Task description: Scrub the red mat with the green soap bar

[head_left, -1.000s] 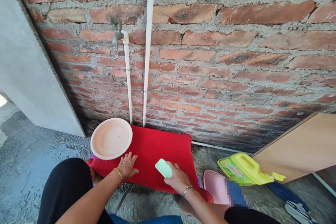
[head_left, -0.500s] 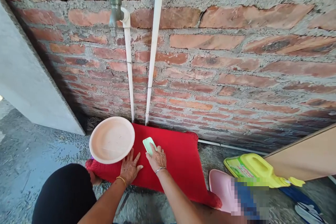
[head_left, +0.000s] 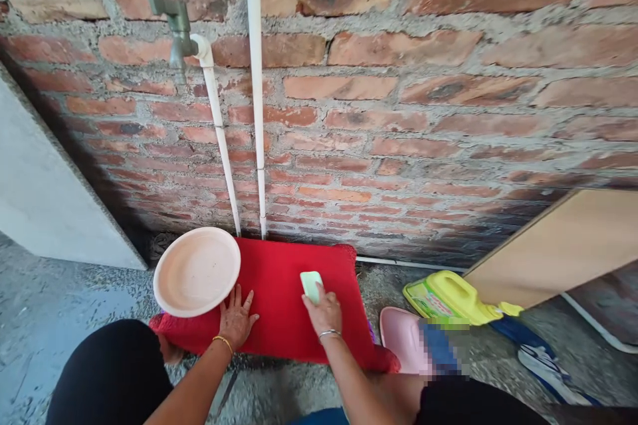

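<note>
A red cloth (head_left: 279, 319) lies spread over a low flat support by the brick wall, its edges hanging down. My right hand (head_left: 326, 315) grips a pale green scrub brush (head_left: 312, 284), pressed flat on the cloth right of centre; its underside is hidden. With fingers spread, my left hand (head_left: 236, 320) rests flat on the cloth's left part. Just beyond those fingers, a pale pink basin (head_left: 197, 272) stands on the cloth's left end. A few dark specks show inside it.
A tap (head_left: 177, 36) and white pipes (head_left: 255, 113) run along the wall. A yellow jug (head_left: 448, 295) lies on its side at right, by a pink plastic piece (head_left: 401, 339) and a slipper (head_left: 543, 368). Grey slab (head_left: 60, 179) leans left; tan board (head_left: 553, 246) right.
My right hand has slid the brush rightward across the cloth. My left hand stays beside the basin. The view has shifted slightly to the right.
</note>
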`<control>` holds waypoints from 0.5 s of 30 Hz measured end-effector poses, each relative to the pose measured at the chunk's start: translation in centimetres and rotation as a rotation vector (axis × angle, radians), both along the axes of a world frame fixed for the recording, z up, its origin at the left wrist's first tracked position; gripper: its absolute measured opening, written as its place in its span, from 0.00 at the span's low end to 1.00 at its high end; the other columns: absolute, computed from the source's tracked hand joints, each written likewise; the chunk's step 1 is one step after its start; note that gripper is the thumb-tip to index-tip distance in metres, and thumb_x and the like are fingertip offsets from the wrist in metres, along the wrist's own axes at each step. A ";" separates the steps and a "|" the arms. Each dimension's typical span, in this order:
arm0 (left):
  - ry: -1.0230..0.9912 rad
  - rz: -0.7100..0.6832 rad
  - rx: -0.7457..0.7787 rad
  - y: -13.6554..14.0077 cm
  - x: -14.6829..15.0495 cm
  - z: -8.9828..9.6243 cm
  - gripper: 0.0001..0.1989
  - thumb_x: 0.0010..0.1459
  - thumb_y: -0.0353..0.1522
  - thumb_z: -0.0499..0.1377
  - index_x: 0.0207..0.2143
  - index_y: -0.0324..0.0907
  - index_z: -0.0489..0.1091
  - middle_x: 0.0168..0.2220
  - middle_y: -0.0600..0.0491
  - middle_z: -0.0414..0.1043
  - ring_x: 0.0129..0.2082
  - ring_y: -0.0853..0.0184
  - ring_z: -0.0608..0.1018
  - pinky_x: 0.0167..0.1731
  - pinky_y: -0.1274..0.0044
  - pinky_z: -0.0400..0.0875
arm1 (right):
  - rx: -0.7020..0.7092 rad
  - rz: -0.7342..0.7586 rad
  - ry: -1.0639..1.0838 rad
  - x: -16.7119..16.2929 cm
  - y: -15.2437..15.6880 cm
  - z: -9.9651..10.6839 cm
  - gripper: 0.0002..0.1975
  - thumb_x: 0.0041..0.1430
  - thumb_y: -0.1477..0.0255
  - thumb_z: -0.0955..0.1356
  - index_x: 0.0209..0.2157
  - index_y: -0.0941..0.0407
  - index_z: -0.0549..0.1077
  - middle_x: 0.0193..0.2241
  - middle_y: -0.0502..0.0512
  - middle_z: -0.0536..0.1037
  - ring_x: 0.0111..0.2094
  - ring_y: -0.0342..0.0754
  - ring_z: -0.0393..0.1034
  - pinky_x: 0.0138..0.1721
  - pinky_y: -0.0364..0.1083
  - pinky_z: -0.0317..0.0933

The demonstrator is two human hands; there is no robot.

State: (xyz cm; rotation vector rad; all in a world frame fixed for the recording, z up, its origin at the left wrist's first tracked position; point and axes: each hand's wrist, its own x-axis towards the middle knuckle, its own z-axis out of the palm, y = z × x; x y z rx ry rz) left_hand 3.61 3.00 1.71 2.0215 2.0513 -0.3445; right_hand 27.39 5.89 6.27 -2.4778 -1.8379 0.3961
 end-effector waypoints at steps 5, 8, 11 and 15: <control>-0.007 0.068 -0.085 -1.2 0.1 2.9 0.33 0.58 0.44 0.52 0.64 0.52 0.48 0.68 0.44 0.40 0.66 0.51 0.47 0.59 0.55 0.47 | -0.053 0.175 -0.003 -3.2 -0.9 -0.2 0.27 0.56 0.58 0.65 0.58 0.46 0.63 0.48 0.60 0.70 0.49 0.56 0.65 0.47 0.52 0.56; -0.011 0.115 -0.162 -1.3 0.0 4.7 0.37 0.55 0.44 0.57 0.64 0.49 0.48 0.67 0.42 0.42 0.65 0.51 0.50 0.57 0.57 0.52 | -0.078 -0.005 -0.011 -0.1 -1.3 0.1 0.29 0.57 0.57 0.64 0.59 0.50 0.62 0.47 0.62 0.70 0.48 0.57 0.67 0.45 0.51 0.57; -0.017 0.176 -0.176 -0.9 -0.2 5.5 0.38 0.53 0.41 0.59 0.63 0.44 0.51 0.66 0.40 0.46 0.64 0.53 0.55 0.56 0.60 0.57 | -0.052 -0.272 0.039 3.8 -1.5 0.3 0.31 0.59 0.55 0.60 0.59 0.56 0.60 0.47 0.64 0.70 0.45 0.56 0.69 0.41 0.50 0.60; -0.106 0.272 -0.178 -0.1 -0.9 4.9 0.32 0.54 0.43 0.57 0.58 0.37 0.59 0.61 0.37 0.57 0.59 0.55 0.63 0.52 0.68 0.63 | 0.044 -0.257 0.074 3.9 -0.8 0.1 0.31 0.58 0.54 0.59 0.57 0.56 0.62 0.47 0.63 0.71 0.44 0.55 0.69 0.41 0.50 0.60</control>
